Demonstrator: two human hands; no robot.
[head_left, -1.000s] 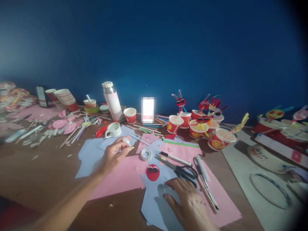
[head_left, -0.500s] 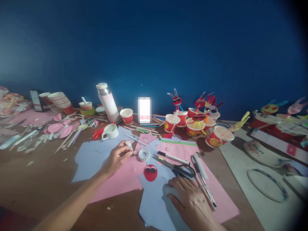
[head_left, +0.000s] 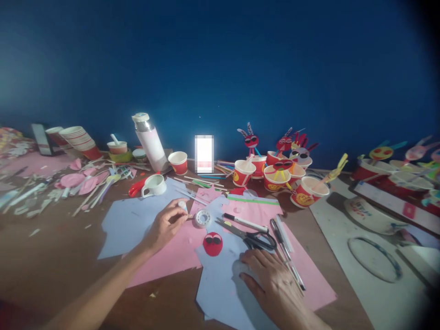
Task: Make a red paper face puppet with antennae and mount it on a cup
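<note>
On the brown table, a pale-blue paper sheet lies beneath your right hand, fingers loosely spread, gripping nothing visible. Between it and your left hand lies the round red paper face, no long axis, neither hand clearly nearer: from your left fingers, rightward and toward the table's near edge. Those fingers pinch a small white object.

- The left hand is pinching, fingers bent, left of the black-handled scissors.
- The right hand is resting palm-down on their near side.
</note>
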